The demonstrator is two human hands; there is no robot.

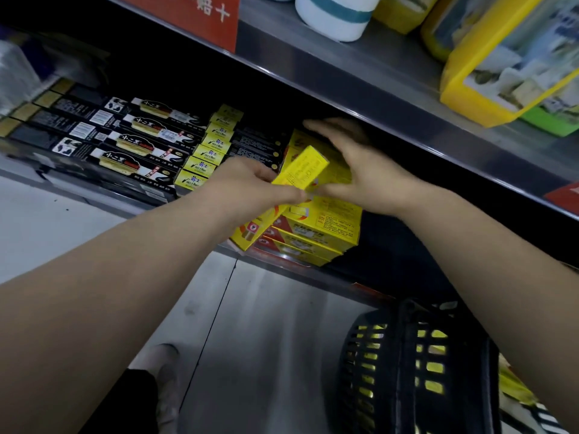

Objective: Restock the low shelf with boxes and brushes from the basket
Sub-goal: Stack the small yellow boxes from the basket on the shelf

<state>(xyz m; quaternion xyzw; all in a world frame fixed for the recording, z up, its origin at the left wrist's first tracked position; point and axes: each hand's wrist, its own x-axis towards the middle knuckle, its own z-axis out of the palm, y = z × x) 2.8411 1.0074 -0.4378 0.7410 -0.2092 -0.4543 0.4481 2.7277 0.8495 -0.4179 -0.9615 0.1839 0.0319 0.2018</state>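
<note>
pinching yellow box [302, 166], left hand [250, 186]; right hand [366, 173] flat-fingered inside dim low shelf [329, 281].

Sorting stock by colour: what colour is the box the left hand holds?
The box is yellow; the head view shows it.

The low shelf [119, 205] carries long black boxes [131, 142] on its left part, lying side by side in rows. Just beside them, in the middle, stands a column of small yellow boxes [213, 145]. To the right, at the front edge, flat yellow boxes [322, 227] lie stacked. The upper shelf [391, 89] holds a white container [335, 14] and yellow packages [501, 64]. On the grey floor [275, 324] stands a black basket [407, 364].
</note>
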